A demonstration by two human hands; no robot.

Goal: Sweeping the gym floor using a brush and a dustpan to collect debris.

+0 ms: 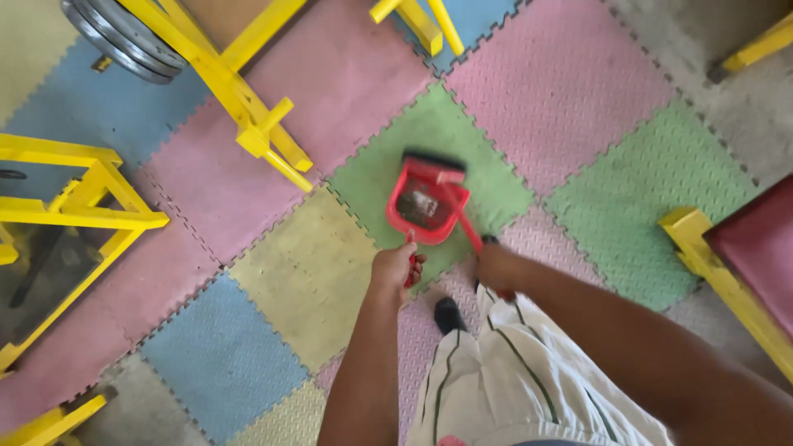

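Left hand [395, 268] clenched round handle of red dustpan [423, 205], pan lying on green floor mat [376, 177], dirt inside; right hand [498, 268] gripping red brush [450, 186], bristles at pan mouth; yellow metal frame [239, 91] nearby

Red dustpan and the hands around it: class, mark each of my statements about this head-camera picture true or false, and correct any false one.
1. The left hand grips the handle of the red dustpan. True.
2. The dustpan rests on a blue floor tile. False: it sits on the green tile.
3. The right hand holds a red brush handle. True.
4. The dustpan is clean inside. False: dark dirt lies in it.
5. The frames nearby are grey. False: they are yellow.
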